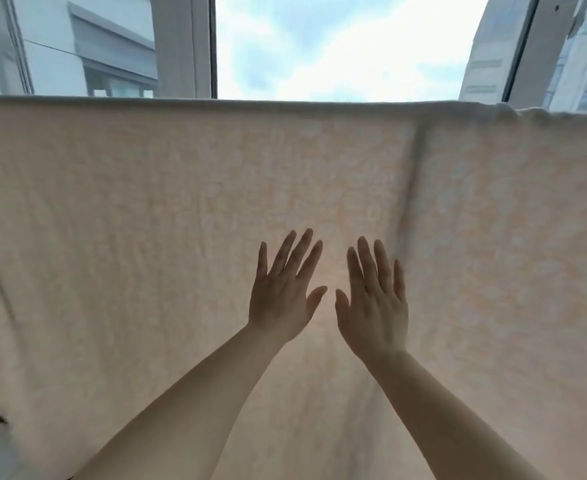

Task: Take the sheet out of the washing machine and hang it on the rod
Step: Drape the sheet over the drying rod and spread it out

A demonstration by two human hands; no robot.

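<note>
Overcast sky point(337, 46) fills the open middle of the window above the sheet, with pale building fronts to either side of it: one point(87, 46) above the sheet's left part, another point(583, 53) above its right end. White window frame uprights point(184, 46) stand just above the sheet's top fold, left of centre, and a darker upright point(524, 46) rises above its right part.

Item one, the sheet point(146, 220): a pale peach cloth with a faint pattern, draped over a horizontal line that runs the full width of the view. The rod itself is covered by the fold point(285, 105) and cannot be seen directly. The cloth hangs down from that fold and takes up most of the view. A vertical crease point(413, 174) runs down from the fold, right of centre. Soft slanting wrinkles show toward the sheet's left edge.

Item two, the left hand point(281, 296): raised in front of the sheet's middle, back toward the camera, fingers point(299, 251) spread and straight, grasping nothing.

Item three, the right hand point(375, 306): just beside the left hand, also in front of the sheet's middle, fingers point(368, 261) extended and released. Whether either palm touches the cloth cannot be told. Both bare forearms reach up from below the sheet's lower part.
</note>
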